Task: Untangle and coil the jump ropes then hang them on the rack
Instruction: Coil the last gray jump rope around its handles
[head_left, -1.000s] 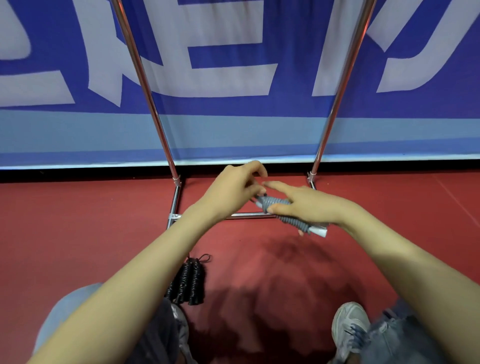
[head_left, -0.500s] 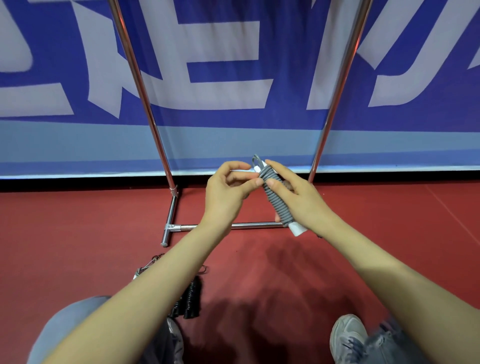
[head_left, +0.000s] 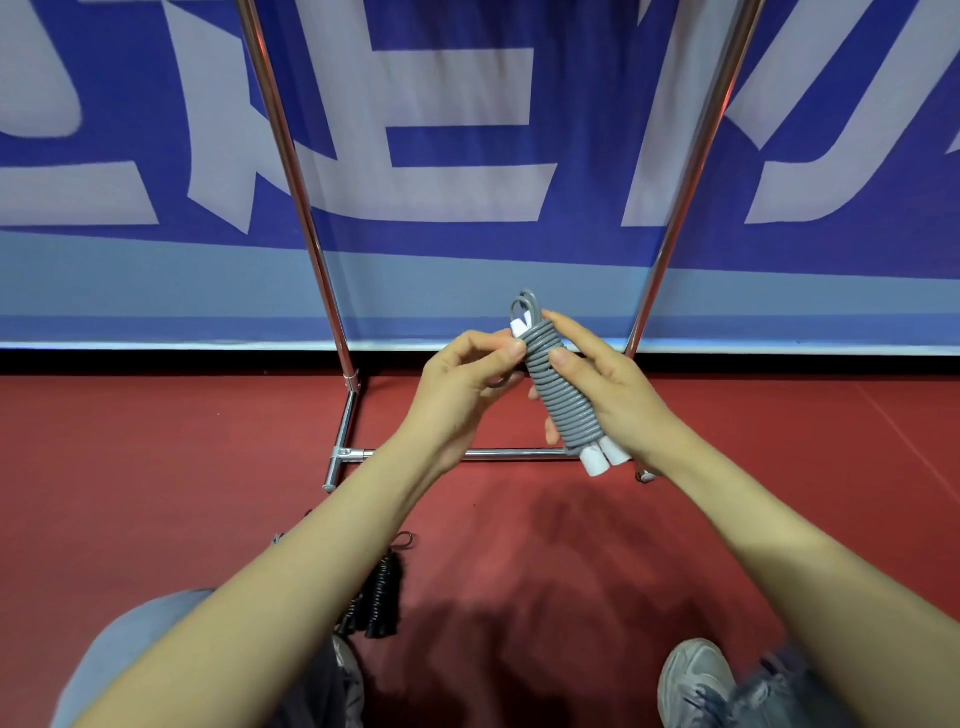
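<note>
My right hand (head_left: 615, 397) is gripping the rope (head_left: 560, 397), left hand (head_left: 457, 395) pinching its top, over red floor (head_left: 156, 467) by a banner (head_left: 467, 130).

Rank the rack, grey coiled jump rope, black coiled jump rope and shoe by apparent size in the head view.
1. rack
2. grey coiled jump rope
3. shoe and black coiled jump rope: unranked, both partly hidden.
</note>
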